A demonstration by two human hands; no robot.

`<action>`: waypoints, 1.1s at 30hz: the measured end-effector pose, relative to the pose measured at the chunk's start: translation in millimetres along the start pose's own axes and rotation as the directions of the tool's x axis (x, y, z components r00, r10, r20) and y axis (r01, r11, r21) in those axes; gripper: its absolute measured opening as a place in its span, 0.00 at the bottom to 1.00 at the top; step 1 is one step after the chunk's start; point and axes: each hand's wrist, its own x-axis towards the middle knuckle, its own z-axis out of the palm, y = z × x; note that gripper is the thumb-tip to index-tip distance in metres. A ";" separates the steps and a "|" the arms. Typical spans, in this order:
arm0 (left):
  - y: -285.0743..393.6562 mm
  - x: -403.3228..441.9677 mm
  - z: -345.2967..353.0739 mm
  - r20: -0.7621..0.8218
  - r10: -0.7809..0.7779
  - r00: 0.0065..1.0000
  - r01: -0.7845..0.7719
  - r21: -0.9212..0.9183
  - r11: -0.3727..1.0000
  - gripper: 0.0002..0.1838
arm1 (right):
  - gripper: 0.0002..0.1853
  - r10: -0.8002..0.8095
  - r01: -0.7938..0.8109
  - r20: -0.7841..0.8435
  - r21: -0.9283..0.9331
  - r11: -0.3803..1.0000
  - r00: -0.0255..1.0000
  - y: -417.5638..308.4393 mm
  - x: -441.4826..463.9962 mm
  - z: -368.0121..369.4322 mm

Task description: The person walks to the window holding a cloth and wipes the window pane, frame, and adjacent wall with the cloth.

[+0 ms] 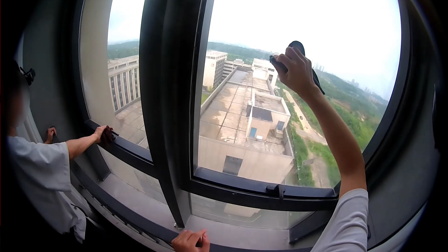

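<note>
My right hand (295,71) is raised in front of the large window pane (252,14), its fingers wrapped round a black squeegee-like wiper (297,45). The wiper's long narrow head slants down to the right against the glass, partly hidden behind my hand and wrist. Low at the bottom edge of the view, my left hand (190,241) is closed, with curled fingers on the dark rail (219,248) that runs along the window. A small dark patch shows between its thumb and fingers, too unclear to name.
A thick dark mullion (168,65) divides the panes. The window's lower frame bar carries a black latch (276,189). On the left stands another person (39,177), one hand (100,134) on a dark reddish item at the frame. Rooftops and greenery lie outside, far below.
</note>
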 end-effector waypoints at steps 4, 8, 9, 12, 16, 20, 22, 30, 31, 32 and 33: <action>3.2 2.2 3.2 -0.056 -0.011 0.998 0.011 0.004 1.000 0.05 | 0.07 0.055 -0.062 -0.107 -0.068 0.996 0.993 37.8 -34.5 -36.4; 9.0 4.9 7.3 -0.043 0.028 0.999 -0.027 0.023 0.999 0.05 | 0.08 0.236 -0.293 -0.282 -0.182 0.939 0.930 91.2 -78.2 -84.3; 8.6 2.9 8.7 -0.054 0.017 0.998 -0.016 0.018 1.000 0.06 | 0.09 0.277 -0.360 -0.331 -0.224 0.905 0.902 112.6 -92.3 -101.0; 10.0 0.4 14.4 -0.061 -0.008 0.998 0.011 0.048 0.999 0.13 | 0.10 0.410 -0.598 -0.488 -0.331 0.730 0.770 165.5 -146.7 -154.0; 23.0 6.7 19.7 -0.142 -0.023 0.990 0.033 0.066 0.997 0.14 | 0.11 0.478 -0.717 -0.555 -0.371 0.590 0.681 181.9 -221.9 -193.6; 25.8 8.3 22.1 -0.099 -0.095 0.991 0.103 0.080 0.991 0.14 | 0.09 0.508 -0.694 -0.488 -0.364 0.621 0.710 164.4 -256.0 -205.1; 24.4 5.1 25.5 -0.147 -0.119 0.982 0.137 0.118 0.984 0.14 | 0.09 0.508 -0.670 -0.480 -0.261 0.695 0.715 168.0 -252.3 -206.6; 19.7 0.6 33.6 -0.231 -0.131 0.964 0.169 0.154 0.974 0.17 | 0.08 0.392 -0.611 -0.589 -0.229 0.757 0.707 204.2 -240.5 -208.6; 18.7 0.0 32.8 -0.230 -0.136 0.964 0.176 0.162 0.971 0.17 | 0.11 0.314 -0.522 -0.529 -0.303 0.798 0.788 200.6 -245.5 -211.9; 17.0 -0.4 31.1 -0.227 -0.131 0.965 0.172 0.175 0.969 0.17 | 0.15 0.236 -0.424 -0.456 -0.372 0.826 0.858 192.5 -253.8 -215.8; 16.3 -1.1 32.1 -0.224 -0.125 0.967 0.167 0.181 0.969 0.17 | 0.21 0.253 -0.411 -0.371 -0.448 0.794 0.893 176.8 -258.3 -219.2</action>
